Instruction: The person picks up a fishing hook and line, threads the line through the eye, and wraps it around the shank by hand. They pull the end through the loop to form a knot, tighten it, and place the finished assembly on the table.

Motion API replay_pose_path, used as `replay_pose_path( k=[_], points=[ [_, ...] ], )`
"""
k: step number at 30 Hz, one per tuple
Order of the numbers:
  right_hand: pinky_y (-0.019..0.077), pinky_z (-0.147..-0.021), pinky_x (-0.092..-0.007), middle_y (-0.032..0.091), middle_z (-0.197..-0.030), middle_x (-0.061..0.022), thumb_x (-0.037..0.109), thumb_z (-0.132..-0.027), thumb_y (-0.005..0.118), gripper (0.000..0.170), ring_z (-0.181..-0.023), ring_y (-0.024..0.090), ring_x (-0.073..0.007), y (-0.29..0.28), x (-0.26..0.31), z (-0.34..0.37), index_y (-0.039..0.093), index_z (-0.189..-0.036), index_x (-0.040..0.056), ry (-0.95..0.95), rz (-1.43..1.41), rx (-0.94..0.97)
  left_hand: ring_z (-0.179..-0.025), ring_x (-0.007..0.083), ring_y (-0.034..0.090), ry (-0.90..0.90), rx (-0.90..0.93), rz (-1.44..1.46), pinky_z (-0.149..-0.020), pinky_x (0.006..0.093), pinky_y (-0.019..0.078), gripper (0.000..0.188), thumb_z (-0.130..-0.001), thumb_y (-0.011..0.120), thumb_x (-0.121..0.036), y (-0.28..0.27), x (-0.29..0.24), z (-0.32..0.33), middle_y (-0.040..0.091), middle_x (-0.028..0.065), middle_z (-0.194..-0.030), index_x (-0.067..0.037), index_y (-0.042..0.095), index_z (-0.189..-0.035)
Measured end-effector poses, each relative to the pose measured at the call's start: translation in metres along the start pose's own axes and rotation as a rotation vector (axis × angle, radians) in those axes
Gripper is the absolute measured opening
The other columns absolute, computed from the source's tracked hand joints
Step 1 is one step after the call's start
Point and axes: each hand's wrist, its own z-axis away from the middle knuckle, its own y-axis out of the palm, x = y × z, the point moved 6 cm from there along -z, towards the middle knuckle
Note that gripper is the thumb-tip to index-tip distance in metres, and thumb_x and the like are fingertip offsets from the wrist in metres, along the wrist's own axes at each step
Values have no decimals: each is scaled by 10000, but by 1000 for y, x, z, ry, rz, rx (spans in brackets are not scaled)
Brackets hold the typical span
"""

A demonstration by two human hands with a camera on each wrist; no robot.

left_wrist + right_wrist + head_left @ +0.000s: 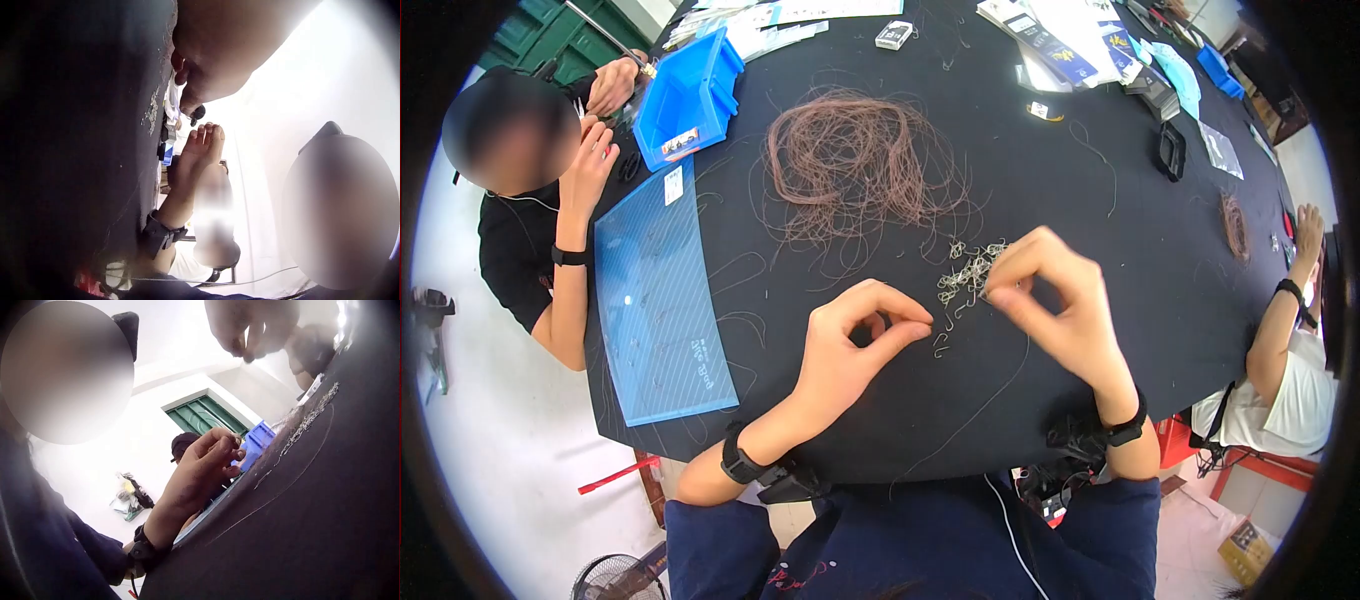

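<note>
A small pile of pale metal fish hooks (970, 272) lies on the black table, with a few loose hooks (940, 345) in front of it. Left of these hooks, my left hand (840, 335) brings thumb and index fingertip together. A tiny dark curved piece, like a hook, shows at those fingertips in the right wrist view. My right hand (1065, 305) has its thumb and index finger bent toward each other at the pile's right edge; I cannot tell what lies between them. A thin fishing line (970, 422) runs from under this hand toward the table's front edge.
A loose tangle of brown line (850, 160) spreads behind the hooks. To the left are a blue mesh bag (660, 310) and a blue bin (685, 100). People sit at both sides. Packets and papers (1060, 45) cover the far right, near a black frame (1171, 152).
</note>
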Motion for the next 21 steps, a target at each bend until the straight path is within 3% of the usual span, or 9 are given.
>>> replay_pose_path(
  k=[3, 6, 9, 12, 15, 18, 21],
  points=[
    [436, -603, -283, 611, -766, -31, 16, -737, 700, 100, -704, 551, -158, 17, 8, 2, 626, -801, 38, -20, 8, 130, -754, 76, 606, -75, -56, 260, -623, 216, 450, 184, -791, 683, -18, -1, 6, 1, 655, 30, -848, -41, 614, -959],
    [453, -640, -300, 608, -777, -39, 9, -727, 704, 112, -729, 563, -181, 25, 9, 4, 626, -803, 35, -50, -1, 142, -766, 80, 617, -58, -2, 316, -627, 197, 450, 279, -806, 673, -18, 1, 1, 4, 654, 40, -829, -27, 549, -1056],
    [457, -657, -306, 607, -786, -46, 8, -721, 707, 121, -744, 569, -196, 28, 10, 4, 627, -808, 33, -79, -13, 156, -736, 77, 618, -7, 52, 242, -612, 189, 444, 310, -802, 674, -23, 4, -2, 5, 660, 42, -818, -33, 524, -1073],
    [456, -658, -307, 606, -788, -51, 5, -717, 708, 128, -750, 571, -203, 31, 10, 6, 628, -814, 33, -73, -48, 172, -790, 129, 632, -49, 126, 172, -717, 234, 491, 336, -808, 669, -1, 5, -6, 6, 637, 86, -864, 3, 482, -1086],
    [456, -655, -309, 603, -784, -52, 0, -714, 708, 135, -748, 570, -202, 34, 9, 7, 629, -818, 34, -63, -84, 190, -785, 126, 632, -33, 135, 138, -702, 233, 489, 341, -804, 672, 5, 5, -8, 6, 638, 84, -859, 3, 481, -1086],
    [457, -646, -313, 596, -782, -53, -4, -711, 707, 143, -744, 568, -203, 37, 8, 9, 626, -823, 36, -47, -87, 198, -725, 80, 627, 40, 59, 170, -594, 197, 450, 320, -794, 687, -35, 5, -7, 6, 667, 45, -791, -38, 525, -1070],
    [461, -635, -318, 585, -790, -55, -2, -707, 704, 149, -736, 564, -212, 38, 10, 9, 620, -823, 36, -78, -50, 179, -732, 78, 628, 59, 12, 165, -597, 201, 455, 332, -791, 689, -32, 3, -7, 7, 666, 40, -787, -40, 520, -1077]
  ],
)
